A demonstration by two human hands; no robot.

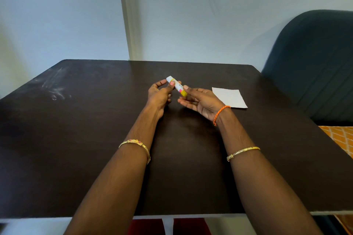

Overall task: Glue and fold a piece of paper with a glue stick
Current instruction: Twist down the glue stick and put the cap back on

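Observation:
A glue stick [178, 87], white with a yellow base and a white cap, is held above the middle of the dark table [76, 139]. My left hand [160, 96] pinches its capped upper end between thumb and fingers. My right hand [200, 101] pinches its yellow lower end with the thumb on top, palm turned up. A small white sheet of paper [230, 97] lies flat on the table just right of my right hand, untouched.
A dark blue chair back [313, 63] stands at the table's right side. A pale wall runs behind the far edge. Faint white smears [57, 89] mark the far left of the tabletop. An orange patterned cloth [340, 137] shows below the right edge.

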